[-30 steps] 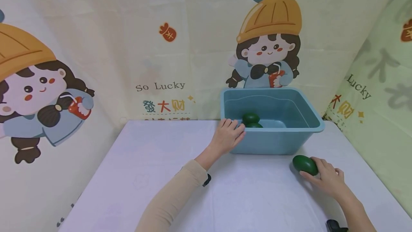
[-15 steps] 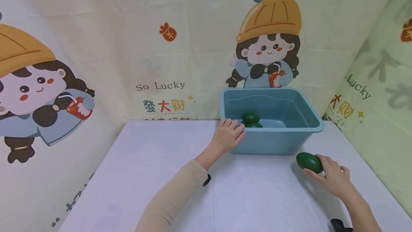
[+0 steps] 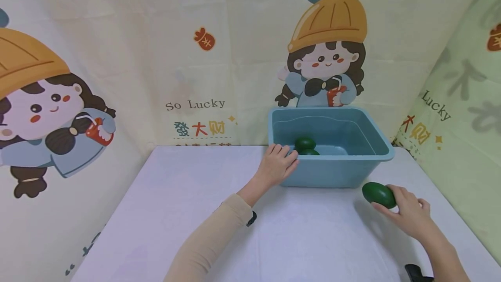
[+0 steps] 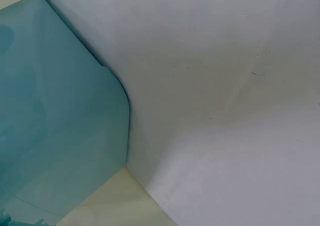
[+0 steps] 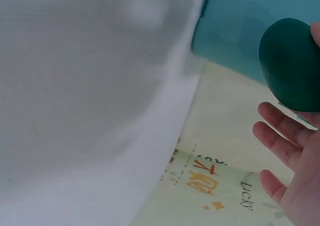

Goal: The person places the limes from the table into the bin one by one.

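A smooth dark green avocado-like oval (image 3: 379,195) is pinched between the thumb and fingers of my right hand (image 3: 411,213), above the table in front of the bin's right side. In the right wrist view the oval (image 5: 290,65) covers part of the bin behind it, and the other fingers (image 5: 278,141) are spread apart from it. My left hand (image 3: 275,165) grips the near left rim of the blue plastic bin (image 3: 325,172). Inside the bin, at the left, lie two similar green ovals (image 3: 305,144), the nearer partly hidden by the front rim. The left wrist view shows no hand.
A white-covered table (image 3: 203,186) lies under the bin and both arms. Behind it hangs a printed cloth backdrop (image 3: 242,55) with cartoon figures, close to the bin's back. Another printed cloth (image 3: 469,142) borders the table's right edge. A black band (image 3: 417,273) sits by the right wrist.
My right hand has lifted the green avocado-like oval off the table and shifted it slightly right and away from me. The left hand and the bin have stayed in place.
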Demonstrator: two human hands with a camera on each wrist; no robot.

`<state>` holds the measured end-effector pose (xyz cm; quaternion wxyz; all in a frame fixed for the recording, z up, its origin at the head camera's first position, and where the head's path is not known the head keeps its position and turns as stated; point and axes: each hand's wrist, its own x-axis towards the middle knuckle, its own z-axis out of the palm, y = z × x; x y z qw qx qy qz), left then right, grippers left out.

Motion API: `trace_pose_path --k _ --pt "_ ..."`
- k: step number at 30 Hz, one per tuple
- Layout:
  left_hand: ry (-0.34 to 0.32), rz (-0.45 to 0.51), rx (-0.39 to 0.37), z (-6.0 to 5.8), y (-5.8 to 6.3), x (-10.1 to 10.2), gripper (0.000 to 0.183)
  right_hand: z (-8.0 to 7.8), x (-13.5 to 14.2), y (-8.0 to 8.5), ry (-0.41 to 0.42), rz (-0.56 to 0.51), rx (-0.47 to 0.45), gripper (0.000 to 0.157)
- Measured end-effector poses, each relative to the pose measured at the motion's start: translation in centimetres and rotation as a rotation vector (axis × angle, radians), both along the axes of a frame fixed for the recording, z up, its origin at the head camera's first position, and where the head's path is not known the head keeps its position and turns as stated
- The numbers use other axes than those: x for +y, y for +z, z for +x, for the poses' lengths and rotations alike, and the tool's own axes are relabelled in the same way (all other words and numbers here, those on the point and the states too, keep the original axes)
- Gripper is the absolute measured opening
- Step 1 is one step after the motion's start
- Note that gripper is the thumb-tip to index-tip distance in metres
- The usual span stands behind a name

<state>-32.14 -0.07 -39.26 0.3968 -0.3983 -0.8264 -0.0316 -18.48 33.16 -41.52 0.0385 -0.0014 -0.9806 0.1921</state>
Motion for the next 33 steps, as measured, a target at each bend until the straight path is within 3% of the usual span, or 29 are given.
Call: trace_pose_path --k 33 --pt "0.001 -0.003 -0.012 0.1 0.0 0.0 0.016 -0.2 -0.7 3.6 0.054 0.013 0.107 0.068"
